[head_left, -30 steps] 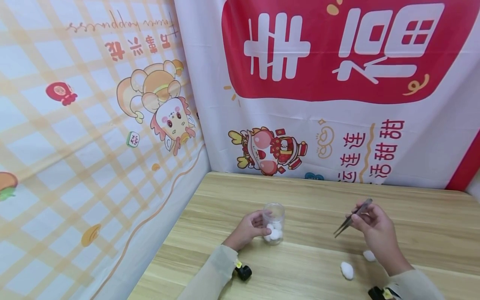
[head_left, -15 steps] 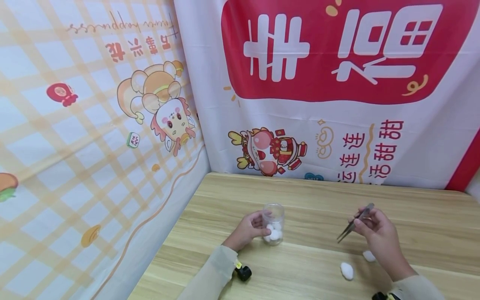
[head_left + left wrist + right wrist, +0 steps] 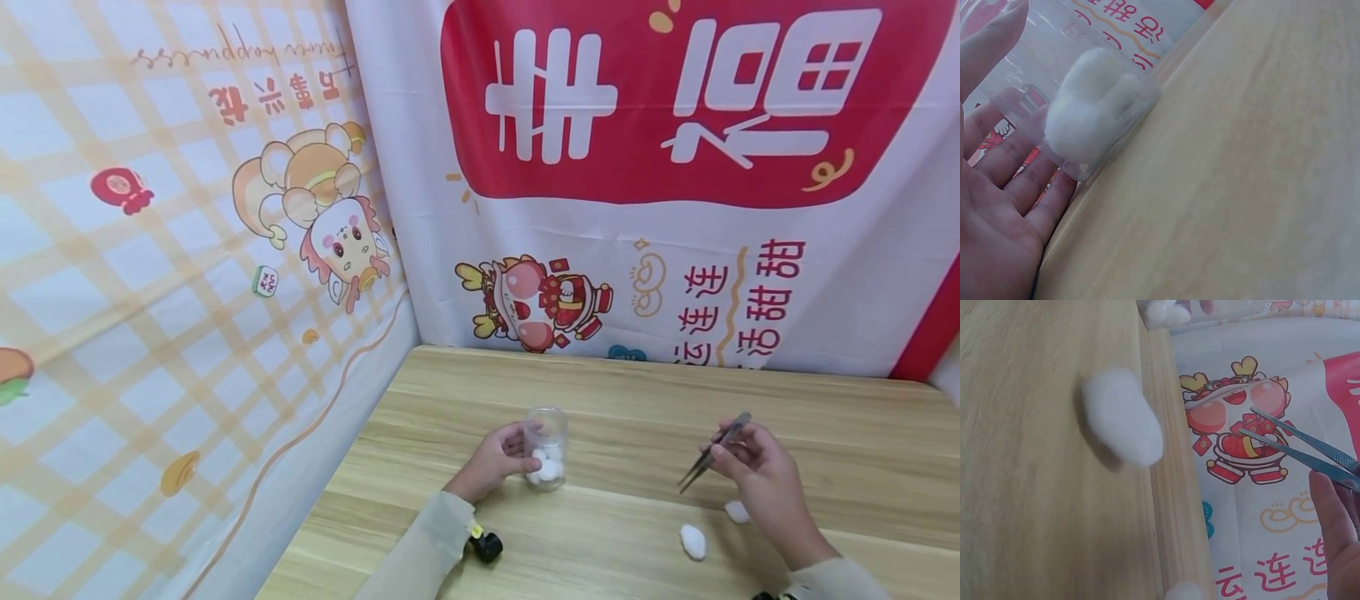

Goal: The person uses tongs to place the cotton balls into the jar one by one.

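- My left hand (image 3: 491,458) curled round a clear jar (image 3: 547,447) standing upright on the tabletop (image 3: 615,400); its fingers (image 3: 1019,181) pressed the jar's wall in the left wrist view.
- Cotton balls (image 3: 545,467) lay inside the jar, at its bottom.
- My right hand (image 3: 761,475) pinched metal tweezers (image 3: 711,454), held above the tabletop with the tips pointing down and left; the two tips (image 3: 1254,422) stood slightly apart and held nothing.
- A loose ball (image 3: 693,541) lay on the tabletop below the tweezer tips, apart from them; a second ball (image 3: 737,512) lay just beside my right hand, partly hidden by it.
- The jar and the tweezers were well apart, with bare wood between them.
- I saw no label on the jar or the tweezers.
- The backdrop (image 3: 675,167) behind the tabletop bore large white characters on red, mirrored in my view, so I could not read them with confidence; smaller red characters ran down beside a cartoon figure (image 3: 536,300).
- The left curtain (image 3: 187,250), checked in orange, carried a cursive line that also looked mirrored, some red characters and another cartoon figure (image 3: 326,208).
- A small black device (image 3: 487,546) sat at my left wrist.
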The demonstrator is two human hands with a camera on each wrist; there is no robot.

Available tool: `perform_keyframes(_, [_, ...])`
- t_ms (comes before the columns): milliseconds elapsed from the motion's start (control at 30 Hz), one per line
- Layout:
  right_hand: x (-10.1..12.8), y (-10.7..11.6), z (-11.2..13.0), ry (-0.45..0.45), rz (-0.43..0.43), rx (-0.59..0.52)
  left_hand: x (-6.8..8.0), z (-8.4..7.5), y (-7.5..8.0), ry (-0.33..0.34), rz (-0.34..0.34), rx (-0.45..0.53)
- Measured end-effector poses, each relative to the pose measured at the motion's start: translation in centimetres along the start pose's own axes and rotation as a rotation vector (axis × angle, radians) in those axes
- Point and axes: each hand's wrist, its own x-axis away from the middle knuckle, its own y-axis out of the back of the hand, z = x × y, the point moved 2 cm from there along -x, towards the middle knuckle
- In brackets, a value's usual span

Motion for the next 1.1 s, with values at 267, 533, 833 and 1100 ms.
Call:
perform_keyframes(267, [0.6, 0.4, -0.3, 0.028, 0.012, -0.045, 0.1, -0.2, -0.1, 0.004, -0.007, -0.013])
perform_keyframes(533, [0.9, 0.8, -0.7, 0.010, 0.025, -0.035, -0.1, 0.0, 0.0, -0.019, -0.003, -0.009])
perform_keyframes(833, [1.1, 1.0, -1.1, -0.012, 0.023, 0.043, -0.1, 0.0, 0.0, -0.024, 0.007, -0.008])
perform_keyframes(1100, [1.5, 0.9, -1.3, -0.019, 0.041, 0.138, -0.2, 0.0, 0.0, -0.019, 0.006, -0.014])
